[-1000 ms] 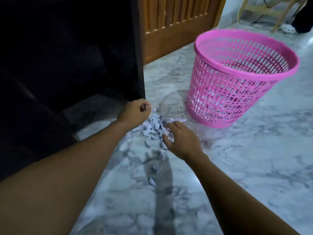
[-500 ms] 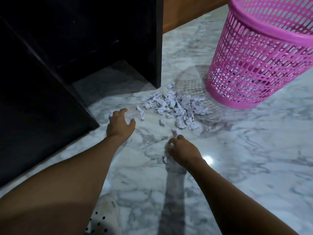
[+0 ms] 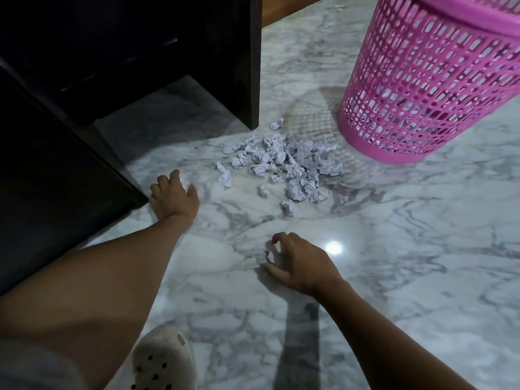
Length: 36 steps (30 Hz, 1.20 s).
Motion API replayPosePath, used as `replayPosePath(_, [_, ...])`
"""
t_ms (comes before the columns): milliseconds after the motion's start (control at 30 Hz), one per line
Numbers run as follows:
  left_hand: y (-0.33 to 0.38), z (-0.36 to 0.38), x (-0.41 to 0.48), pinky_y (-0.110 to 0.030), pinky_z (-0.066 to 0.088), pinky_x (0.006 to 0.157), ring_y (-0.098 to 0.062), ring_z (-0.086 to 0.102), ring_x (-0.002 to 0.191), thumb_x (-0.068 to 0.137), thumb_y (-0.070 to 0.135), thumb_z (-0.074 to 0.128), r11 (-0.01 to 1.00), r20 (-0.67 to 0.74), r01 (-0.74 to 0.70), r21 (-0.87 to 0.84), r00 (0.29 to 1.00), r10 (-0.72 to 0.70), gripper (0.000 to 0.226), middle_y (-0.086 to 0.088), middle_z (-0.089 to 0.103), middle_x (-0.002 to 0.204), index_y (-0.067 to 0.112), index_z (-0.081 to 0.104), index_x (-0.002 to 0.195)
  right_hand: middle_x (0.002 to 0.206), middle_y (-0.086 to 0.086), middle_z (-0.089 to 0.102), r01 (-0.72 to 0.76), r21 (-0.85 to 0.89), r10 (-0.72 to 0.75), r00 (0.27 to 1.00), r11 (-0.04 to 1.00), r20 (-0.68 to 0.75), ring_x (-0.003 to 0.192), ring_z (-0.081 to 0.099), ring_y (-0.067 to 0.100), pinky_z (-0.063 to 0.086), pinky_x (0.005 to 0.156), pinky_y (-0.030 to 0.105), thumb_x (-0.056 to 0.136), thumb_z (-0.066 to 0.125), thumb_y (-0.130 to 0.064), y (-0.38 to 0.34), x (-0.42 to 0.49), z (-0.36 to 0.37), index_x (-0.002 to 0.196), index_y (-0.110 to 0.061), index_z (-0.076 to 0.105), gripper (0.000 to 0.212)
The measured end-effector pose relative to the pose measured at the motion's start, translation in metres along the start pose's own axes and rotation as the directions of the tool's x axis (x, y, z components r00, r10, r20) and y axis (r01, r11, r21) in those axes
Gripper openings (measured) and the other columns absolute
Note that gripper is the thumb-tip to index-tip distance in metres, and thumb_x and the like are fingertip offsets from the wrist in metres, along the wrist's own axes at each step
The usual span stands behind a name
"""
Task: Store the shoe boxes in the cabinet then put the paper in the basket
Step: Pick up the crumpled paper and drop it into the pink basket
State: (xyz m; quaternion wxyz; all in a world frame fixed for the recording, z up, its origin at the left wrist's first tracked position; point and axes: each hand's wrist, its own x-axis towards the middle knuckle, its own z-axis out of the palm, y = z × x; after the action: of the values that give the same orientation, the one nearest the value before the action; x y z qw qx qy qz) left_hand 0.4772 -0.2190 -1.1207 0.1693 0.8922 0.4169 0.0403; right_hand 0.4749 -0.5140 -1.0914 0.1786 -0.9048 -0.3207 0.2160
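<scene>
A heap of small crumpled paper scraps lies on the marble floor, just left of the foot of the pink mesh basket. My right hand is low on the floor, nearer to me than the heap. Its fingers and thumb curl round one stray scrap. My left hand rests on the floor with fingers spread, beside the corner of the dark cabinet door; I see nothing held in it. The dark cabinet stands open at the upper left, its inside too dark to read.
The cabinet's side panel comes down right behind the heap. My white clog shows at the bottom edge. A wooden door edge sits at the top. Marble floor stretches to the right.
Both hands have drawn back from the heap toward me. The left went left to the cabinet door corner; the right moved to a stray scrap. The view has tilted downward.
</scene>
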Motion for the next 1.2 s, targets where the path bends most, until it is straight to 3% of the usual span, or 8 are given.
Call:
replayPosePath(200, [0.009, 0.007, 0.002, -0.049, 0.042, 0.095, -0.041, 0.041, 0.114, 0.088, -0.005, 0.046, 0.988, 0.037, -0.131, -0.081, 0.990, 0.135, 0.037, -0.023, 0.039, 0.127, 0.005, 0.052, 0.124, 0.104, 0.007, 0.050, 0.035, -0.006, -0.035, 0.998, 0.999, -0.049, 0.076, 0.055, 0.031, 0.038, 0.057, 0.038, 0.099, 0.050, -0.026, 0.000, 0.009, 0.011, 0.104, -0.010, 0.054, 0.018])
replayPosePath(367, [0.030, 0.014, 0.001, -0.047, 0.042, 0.096, -0.039, 0.039, 0.117, 0.081, -0.012, 0.040, 0.972, 0.028, -0.149, -0.182, 0.987, 0.157, 0.052, -0.022, 0.036, 0.130, 0.008, 0.048, 0.128, 0.112, 0.008, 0.049, -0.102, 0.133, 0.110, 0.992, 0.986, -0.054, 0.093, 0.055, 0.030, 0.046, 0.081, 0.044, 0.104, 0.037, -0.022, 0.004, 0.019, -0.008, 0.120, -0.012, 0.048, 0.021])
replayPosePath(500, [0.058, 0.020, 0.000, -0.049, 0.038, 0.096, -0.044, 0.043, 0.117, 0.090, 0.011, 0.050, 0.966, -0.057, -0.132, -0.224, 0.991, 0.122, 0.045, -0.026, 0.041, 0.130, 0.002, 0.043, 0.133, 0.111, 0.007, 0.056, -0.177, 0.297, 0.252, 0.938, 0.938, -0.239, 0.099, 0.057, 0.029, 0.043, 0.082, 0.038, 0.105, 0.039, -0.031, 0.022, 0.036, -0.017, 0.116, -0.016, 0.055, 0.025])
replayPosePath(600, [0.071, 0.027, 0.003, -0.047, 0.034, 0.103, -0.040, 0.040, 0.124, 0.090, 0.055, 0.052, 0.987, -0.002, -0.056, -0.151, 0.998, 0.057, 0.077, -0.020, 0.039, 0.136, 0.007, 0.029, 0.146, 0.102, -0.001, 0.055, -0.171, 0.393, 0.308, 0.896, 0.904, -0.319, 0.079, 0.057, 0.013, 0.039, 0.074, 0.027, 0.097, 0.057, -0.039, 0.035, 0.051, -0.031, 0.112, -0.019, 0.061, 0.025])
replayPosePath(667, [0.074, 0.033, 0.006, -0.047, 0.032, 0.103, -0.038, 0.040, 0.124, 0.085, 0.066, 0.051, 0.997, 0.013, -0.065, -0.039, 0.998, 0.066, 0.085, -0.018, 0.041, 0.135, 0.012, 0.031, 0.147, 0.104, -0.001, 0.052, -0.149, 0.350, 0.257, 0.923, 0.925, -0.287, 0.073, 0.052, 0.008, 0.040, 0.073, 0.023, 0.093, 0.066, -0.037, 0.042, 0.058, -0.034, 0.117, -0.019, 0.063, 0.030])
replayPosePath(867, [0.070, 0.050, 0.008, -0.049, 0.041, 0.081, -0.043, 0.053, 0.099, 0.096, 0.021, 0.051, 0.976, -0.164, -0.218, 0.013, 0.962, 0.217, 0.020, -0.022, 0.058, 0.105, 0.004, 0.059, 0.101, 0.107, 0.002, 0.061, -0.138, 0.272, 0.229, 0.912, 0.952, -0.341, 0.103, 0.058, 0.022, 0.043, 0.081, 0.032, 0.102, 0.047, -0.032, 0.039, 0.061, -0.012, 0.117, -0.024, 0.061, 0.022])
replayPosePath(1067, [0.072, 0.053, -0.016, -0.043, 0.043, 0.059, -0.038, 0.054, 0.067, 0.091, 0.015, 0.043, 0.889, -0.338, -0.451, -0.086, 0.852, 0.400, 0.017, -0.017, 0.055, 0.073, 0.005, 0.051, 0.080, 0.111, -0.002, 0.065, -0.226, 0.290, 0.318, 0.891, 0.930, -0.323, 0.097, 0.063, 0.019, 0.052, 0.080, 0.036, 0.086, 0.060, -0.063, 0.030, 0.062, -0.003, 0.127, -0.031, 0.052, 0.053])
replayPosePath(1200, [0.088, 0.051, -0.039, -0.037, 0.042, 0.054, -0.037, 0.053, 0.059, 0.077, 0.006, 0.054, 0.826, -0.296, -0.543, -0.148, 0.822, 0.487, 0.005, -0.015, 0.055, 0.066, 0.007, 0.052, 0.081, 0.103, 0.001, 0.064, -0.250, 0.211, 0.312, 0.881, 0.945, -0.355, 0.096, 0.062, 0.024, 0.047, 0.075, 0.034, 0.094, 0.057, -0.047, 0.030, 0.067, -0.002, 0.110, -0.023, 0.062, 0.029])
